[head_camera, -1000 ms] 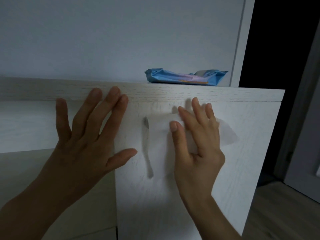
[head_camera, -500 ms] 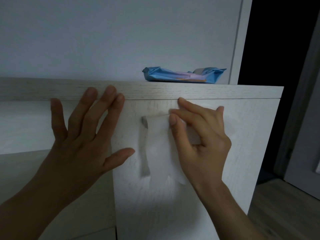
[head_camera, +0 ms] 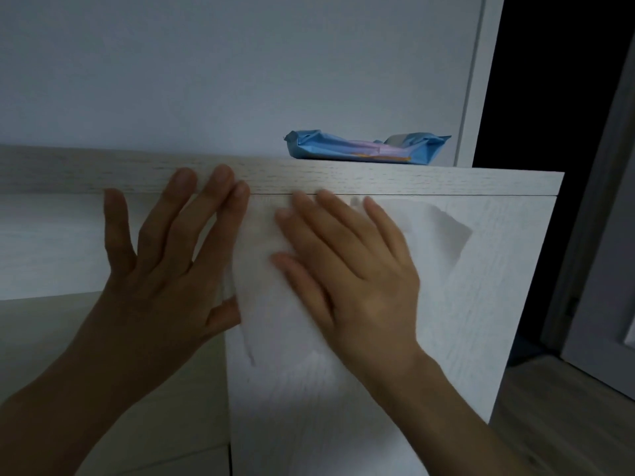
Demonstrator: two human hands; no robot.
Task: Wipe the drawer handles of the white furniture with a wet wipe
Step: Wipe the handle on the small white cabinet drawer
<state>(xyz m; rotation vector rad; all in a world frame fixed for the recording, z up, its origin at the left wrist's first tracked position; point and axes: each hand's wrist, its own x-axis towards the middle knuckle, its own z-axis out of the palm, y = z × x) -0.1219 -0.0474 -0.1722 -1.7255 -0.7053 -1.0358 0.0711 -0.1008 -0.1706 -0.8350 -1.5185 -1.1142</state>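
Where right hand (head_camera: 360, 280) presses, wet wipe (head_camera: 264, 293) spreads sideways; end drooping

Blue packet (head_camera: 366, 149) lies before pale wall (head_camera: 206, 70), beside dark doorway (head_camera: 556, 80).

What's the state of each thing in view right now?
Left hand, open, fingers spread flat against the furniture front.
Right hand, open, straight fingers pressing the wipe.
White wet wipe, unfolded, flat against the drawer front under the right hand.
White wood-grain drawer front, looks shut.
Blue plastic wipes pack, lying on the furniture top.
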